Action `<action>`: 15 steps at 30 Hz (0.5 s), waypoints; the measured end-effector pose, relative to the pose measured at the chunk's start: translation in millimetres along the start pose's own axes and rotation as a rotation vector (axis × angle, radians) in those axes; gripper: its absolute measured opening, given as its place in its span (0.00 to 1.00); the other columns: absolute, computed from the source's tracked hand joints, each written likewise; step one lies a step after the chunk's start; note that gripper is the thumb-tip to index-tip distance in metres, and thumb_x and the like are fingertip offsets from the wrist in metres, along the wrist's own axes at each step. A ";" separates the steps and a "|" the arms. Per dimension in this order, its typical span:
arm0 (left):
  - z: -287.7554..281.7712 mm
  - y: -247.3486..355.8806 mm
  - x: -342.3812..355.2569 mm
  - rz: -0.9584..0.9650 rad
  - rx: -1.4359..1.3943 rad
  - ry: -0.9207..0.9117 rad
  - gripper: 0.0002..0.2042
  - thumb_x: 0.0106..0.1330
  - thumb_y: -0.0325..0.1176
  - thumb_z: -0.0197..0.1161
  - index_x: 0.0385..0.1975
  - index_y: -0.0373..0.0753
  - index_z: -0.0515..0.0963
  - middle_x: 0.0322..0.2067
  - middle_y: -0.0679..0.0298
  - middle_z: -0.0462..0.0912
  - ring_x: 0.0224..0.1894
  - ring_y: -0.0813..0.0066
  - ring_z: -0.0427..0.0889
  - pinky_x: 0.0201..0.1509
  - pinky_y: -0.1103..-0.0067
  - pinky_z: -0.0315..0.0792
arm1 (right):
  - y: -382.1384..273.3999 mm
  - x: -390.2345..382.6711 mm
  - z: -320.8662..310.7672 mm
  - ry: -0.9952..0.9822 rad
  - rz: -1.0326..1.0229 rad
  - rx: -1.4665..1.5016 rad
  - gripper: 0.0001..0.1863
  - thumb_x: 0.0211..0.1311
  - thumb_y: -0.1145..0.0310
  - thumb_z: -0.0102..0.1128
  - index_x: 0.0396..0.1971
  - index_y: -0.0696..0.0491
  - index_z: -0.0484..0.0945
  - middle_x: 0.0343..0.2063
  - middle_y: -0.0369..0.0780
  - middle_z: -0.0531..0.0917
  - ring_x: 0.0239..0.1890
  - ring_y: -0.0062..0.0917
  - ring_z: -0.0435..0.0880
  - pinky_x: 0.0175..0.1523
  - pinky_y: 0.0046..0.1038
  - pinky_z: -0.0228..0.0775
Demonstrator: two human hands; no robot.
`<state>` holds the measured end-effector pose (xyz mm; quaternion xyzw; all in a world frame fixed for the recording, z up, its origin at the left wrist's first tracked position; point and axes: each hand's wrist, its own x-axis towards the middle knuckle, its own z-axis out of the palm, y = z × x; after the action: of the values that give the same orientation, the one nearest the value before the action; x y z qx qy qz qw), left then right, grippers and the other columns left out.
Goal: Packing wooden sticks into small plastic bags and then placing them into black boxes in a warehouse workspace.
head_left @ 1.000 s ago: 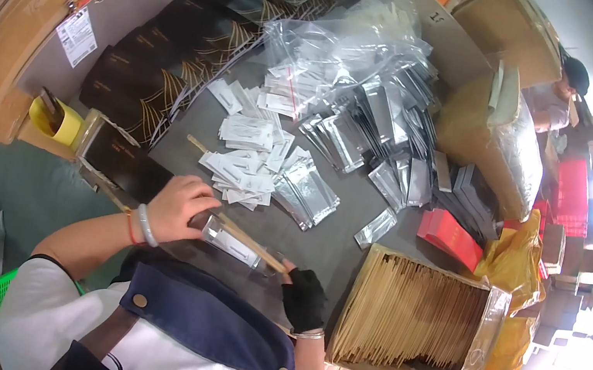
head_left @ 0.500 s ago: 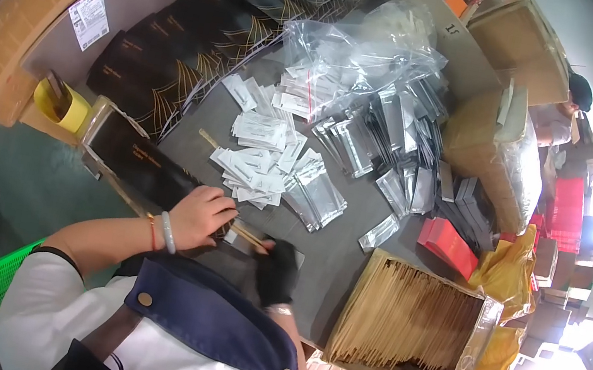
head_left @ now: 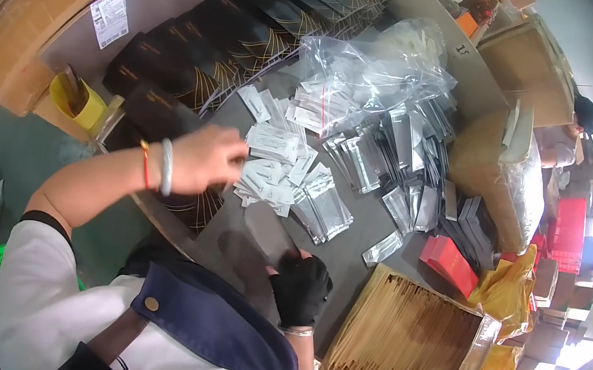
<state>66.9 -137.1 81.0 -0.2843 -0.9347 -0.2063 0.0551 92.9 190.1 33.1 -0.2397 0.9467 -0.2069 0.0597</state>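
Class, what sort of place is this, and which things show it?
Probably a packing workshop: there are loose piles of white packets, a carton packed with slim tan pieces, and more cardboard boxes beyond.

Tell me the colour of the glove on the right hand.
The glove on the right hand is black; the head view shows it.

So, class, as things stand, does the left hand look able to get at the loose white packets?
Probably yes: the left hand looks close to the white packets, and the near ones lie clear of the transparent plastic bag farther back.
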 end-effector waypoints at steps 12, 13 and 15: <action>103.0 43.3 -78.2 -0.749 -0.079 0.207 0.44 0.38 0.51 0.77 0.57 0.35 0.70 0.59 0.51 0.67 0.66 0.48 0.58 0.71 0.51 0.44 | -19.1 -1.0 -9.4 -0.072 -0.071 -0.053 0.33 0.41 0.49 0.73 0.48 0.49 0.74 0.42 0.40 0.78 0.47 0.38 0.75 0.52 0.41 0.61; 102.0 40.2 -77.4 -0.748 -0.136 0.200 0.44 0.38 0.51 0.77 0.58 0.35 0.69 0.60 0.51 0.67 0.67 0.49 0.58 0.71 0.52 0.43 | -17.9 -0.7 -7.9 -0.072 -0.072 -0.054 0.33 0.41 0.49 0.73 0.48 0.49 0.74 0.42 0.40 0.78 0.47 0.38 0.75 0.52 0.41 0.61; 100.8 36.7 -77.0 -0.747 -0.191 0.194 0.45 0.38 0.51 0.77 0.58 0.34 0.69 0.60 0.51 0.66 0.67 0.49 0.58 0.71 0.52 0.43 | -14.6 -0.5 -2.2 -0.124 -0.096 -0.069 0.34 0.42 0.47 0.71 0.48 0.50 0.74 0.42 0.41 0.78 0.48 0.39 0.75 0.52 0.41 0.60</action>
<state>152.7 -106.6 -14.5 0.0924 -0.9408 -0.3239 0.0378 99.1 179.5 41.2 -0.2991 0.9351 -0.1616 0.0996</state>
